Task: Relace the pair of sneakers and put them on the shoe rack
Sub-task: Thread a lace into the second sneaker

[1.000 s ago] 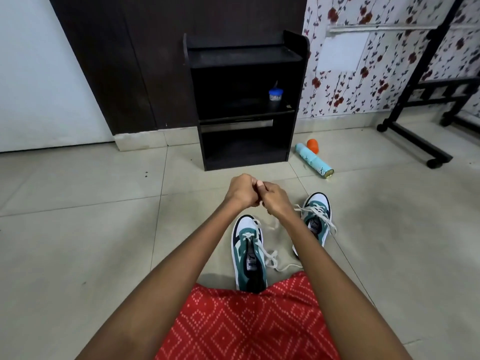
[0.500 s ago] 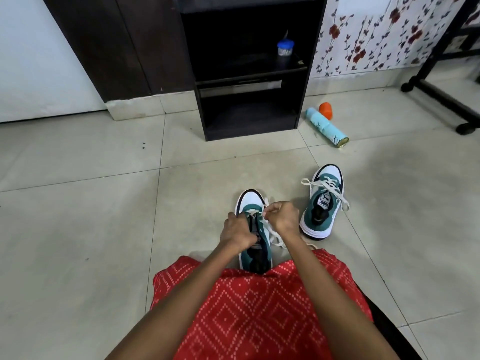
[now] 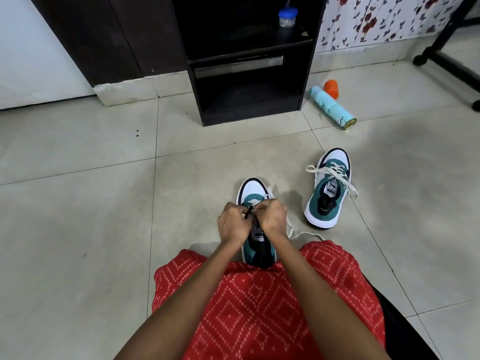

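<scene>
Head view, the only one.

- Person seated on tiled floor (image 3: 104,203), red patterned cloth (image 3: 259,294) over the lap.
- Near sneaker (image 3: 253,187) stands upright on the floor just in front of the lap, toe pointing toward the rack (image 3: 308,63).
- Both hands are over its eyelet area, knuckles nearly touching.
- Left hand (image 3: 232,224): fingers curled, pinching a thin dark tip, probably the end of the lace (image 3: 298,233).
- Right hand (image 3: 272,219): fingers curled tight, pinching the lace just beside the left. The exact eyelet is hidden under the fingers.
- The loose lace tail trails off to the right across the floor.
- Far sneaker (image 3: 328,188) sits well apart to the right, upright, with its lace threaded and lying loose over the sides.
- The rack is against the wall ahead. A small jar (image 3: 287,16) is on the upper shelf and the lower bay looks free.
- A can (image 3: 332,107) and an orange cap (image 3: 332,88) lie on the floor beside the rack.

Handling, as I judge it:
- The lace is soft, flat and limp, so it is best steered by its stiff tip.
- The sneakers look light, with firm soles and padded uppers. Each should lift easily by the heel collar or with fingers inside the opening.
- Loose tails could snag or drag on the way to the rack, so tuck them in first.
</scene>
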